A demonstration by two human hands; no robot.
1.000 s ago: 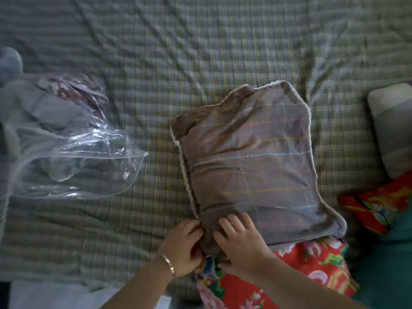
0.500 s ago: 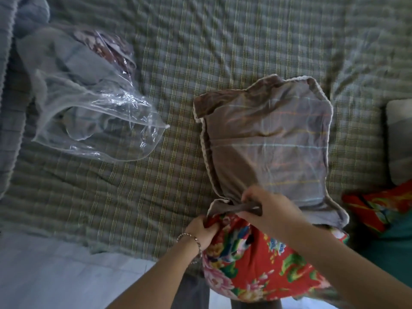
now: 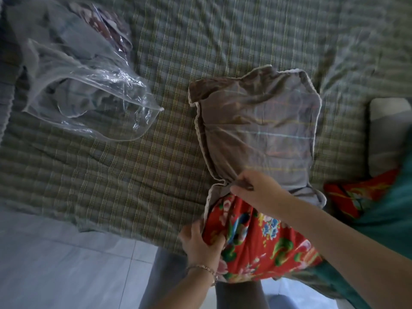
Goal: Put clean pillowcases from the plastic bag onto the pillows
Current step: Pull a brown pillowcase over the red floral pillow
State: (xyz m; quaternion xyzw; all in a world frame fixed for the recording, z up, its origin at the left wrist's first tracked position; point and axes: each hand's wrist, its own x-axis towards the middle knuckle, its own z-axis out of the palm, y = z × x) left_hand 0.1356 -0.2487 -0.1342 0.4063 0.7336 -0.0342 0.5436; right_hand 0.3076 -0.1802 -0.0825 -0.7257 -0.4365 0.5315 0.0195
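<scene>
holding pillowcase (image 3: pixel 256 130), right hand (image 3: pixel 256 190); pillow (image 3: pixel 258 244), seemingly, left hand (image 3: pixel 200 239)

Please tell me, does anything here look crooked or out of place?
Yes. The pillowcase covers only the far part of the red floral pillow, whose near end hangs bare past the bed edge. The case's far corners lie limp and creased. The right hand pinches its opening; the left hand grips the pillow.

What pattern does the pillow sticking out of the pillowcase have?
The pillow is red with colourful flowers; head view.
</scene>
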